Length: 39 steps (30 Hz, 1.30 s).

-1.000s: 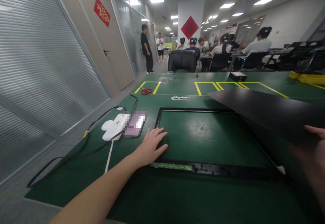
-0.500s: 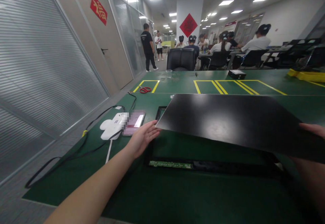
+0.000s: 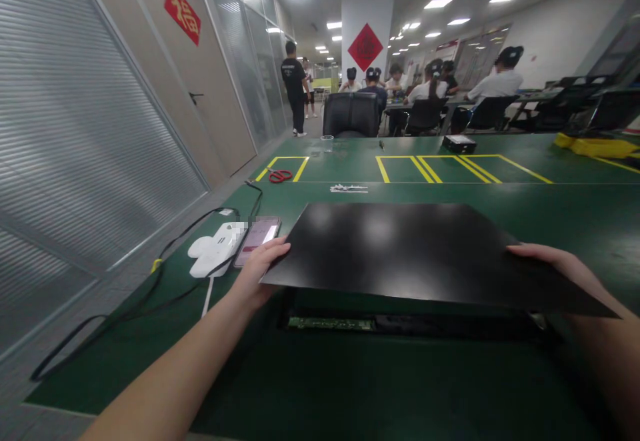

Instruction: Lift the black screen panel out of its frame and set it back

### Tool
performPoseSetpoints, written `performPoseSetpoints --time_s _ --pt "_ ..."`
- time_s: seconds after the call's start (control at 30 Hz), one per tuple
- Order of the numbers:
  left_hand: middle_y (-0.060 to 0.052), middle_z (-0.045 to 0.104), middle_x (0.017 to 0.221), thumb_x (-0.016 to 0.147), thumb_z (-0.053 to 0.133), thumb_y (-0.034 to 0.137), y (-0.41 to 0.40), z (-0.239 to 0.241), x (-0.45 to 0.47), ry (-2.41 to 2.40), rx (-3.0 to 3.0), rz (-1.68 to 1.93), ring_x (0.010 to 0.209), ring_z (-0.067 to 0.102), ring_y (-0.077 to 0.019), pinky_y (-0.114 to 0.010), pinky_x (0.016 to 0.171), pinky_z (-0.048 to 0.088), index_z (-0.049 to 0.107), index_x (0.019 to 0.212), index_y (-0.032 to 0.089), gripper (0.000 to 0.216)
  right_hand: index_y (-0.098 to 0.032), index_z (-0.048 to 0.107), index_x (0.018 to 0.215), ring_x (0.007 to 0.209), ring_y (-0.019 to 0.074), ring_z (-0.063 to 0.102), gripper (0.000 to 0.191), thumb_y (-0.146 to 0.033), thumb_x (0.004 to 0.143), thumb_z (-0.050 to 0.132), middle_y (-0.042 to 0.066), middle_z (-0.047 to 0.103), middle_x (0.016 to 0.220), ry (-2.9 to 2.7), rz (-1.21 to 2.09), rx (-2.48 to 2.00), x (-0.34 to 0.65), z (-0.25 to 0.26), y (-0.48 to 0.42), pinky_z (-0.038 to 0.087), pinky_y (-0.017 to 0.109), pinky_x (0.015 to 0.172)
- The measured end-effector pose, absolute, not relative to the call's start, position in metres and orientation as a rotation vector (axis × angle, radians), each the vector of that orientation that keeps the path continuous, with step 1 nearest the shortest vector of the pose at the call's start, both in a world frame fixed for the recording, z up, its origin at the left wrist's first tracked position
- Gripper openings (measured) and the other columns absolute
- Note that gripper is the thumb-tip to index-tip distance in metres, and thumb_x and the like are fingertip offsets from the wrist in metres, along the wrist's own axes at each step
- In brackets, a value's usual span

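Note:
A large flat black panel (image 3: 415, 251) hovers level just above a black rectangular frame (image 3: 450, 326) that lies on the green table (image 3: 350, 387). My left hand (image 3: 260, 271) grips the panel's left edge, thumb on top. My right hand (image 3: 555, 264) holds its right edge, thumb over the top face. The panel hides most of the frame; only the frame's near bar shows, with a green circuit strip (image 3: 330, 323) along it.
Left of the panel lie a phone (image 3: 257, 233), a white power strip (image 3: 213, 249) and black cables (image 3: 125, 311). Farther back are red scissors (image 3: 279, 175), a small white part (image 3: 349, 189), a black box (image 3: 459, 143) and yellow floor-tape marks. People sit and stand beyond the table.
The panel swung from my right side to over the frame and came down level. My left hand left the frame's corner and took the panel's left edge.

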<state>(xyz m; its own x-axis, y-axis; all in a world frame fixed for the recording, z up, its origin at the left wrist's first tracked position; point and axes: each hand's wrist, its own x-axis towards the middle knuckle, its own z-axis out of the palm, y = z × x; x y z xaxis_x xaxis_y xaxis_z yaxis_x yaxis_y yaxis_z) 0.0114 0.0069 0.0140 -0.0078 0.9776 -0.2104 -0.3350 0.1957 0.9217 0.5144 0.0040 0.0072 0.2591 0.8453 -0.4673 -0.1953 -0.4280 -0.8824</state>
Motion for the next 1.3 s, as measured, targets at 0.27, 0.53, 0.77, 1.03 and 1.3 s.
performPoseSetpoints --time_s 0.27,0.53,0.77,1.03,1.3 --pt "-0.007 0.083 0.088 0.053 0.092 0.026 0.001 0.034 0.008 1.104 0.789 1.577 0.079 0.078 -0.0270 -0.030 0.068 0.061 0.081 0.097 0.013 0.048 -0.022 0.075 0.104 0.089 0.0211 0.076 0.033 -0.020 0.073 0.066 0.010 0.080 0.109 -0.743 1.455 -1.518 0.491 0.015 0.006 0.062 0.027 0.071" --pt "-0.006 0.082 0.083 0.052 0.090 0.024 -0.003 0.035 0.015 1.162 0.764 1.544 0.080 0.078 -0.0270 -0.030 0.069 0.062 0.081 0.096 0.014 0.046 -0.021 0.059 0.130 0.071 0.0212 0.075 0.041 -0.023 0.089 0.053 0.014 0.079 0.089 -0.723 1.266 -1.668 0.491 0.023 0.006 0.060 0.026 0.062" --pt "-0.006 0.082 0.083 0.049 0.094 0.026 -0.005 0.028 0.023 1.161 0.764 1.483 0.069 0.076 -0.0228 -0.027 0.061 0.060 0.079 0.095 0.014 0.050 -0.020 0.056 0.137 0.074 0.0250 0.077 0.046 -0.031 0.092 0.053 0.016 0.079 0.085 -0.757 1.140 -1.781 0.490 0.022 0.007 0.061 0.030 0.063" --pt "-0.004 0.081 0.076 0.048 0.094 0.023 -0.003 0.020 0.026 1.179 0.738 1.440 0.063 0.073 -0.0185 -0.024 0.059 0.057 0.077 0.093 0.014 0.049 -0.020 0.060 0.133 0.071 0.0247 0.077 0.042 -0.032 0.093 0.054 0.014 0.079 0.081 -0.765 1.112 -1.857 0.492 0.018 0.008 0.061 0.030 0.062" --pt "-0.004 0.081 0.080 0.050 0.096 0.026 -0.004 0.015 0.028 1.187 0.776 1.424 0.069 0.075 -0.0204 -0.025 0.062 0.058 0.076 0.098 0.015 0.053 -0.021 0.060 0.128 0.070 0.0235 0.077 0.036 -0.031 0.095 0.053 0.013 0.078 0.078 -0.786 1.049 -1.895 0.496 0.022 0.007 0.061 0.028 0.061"
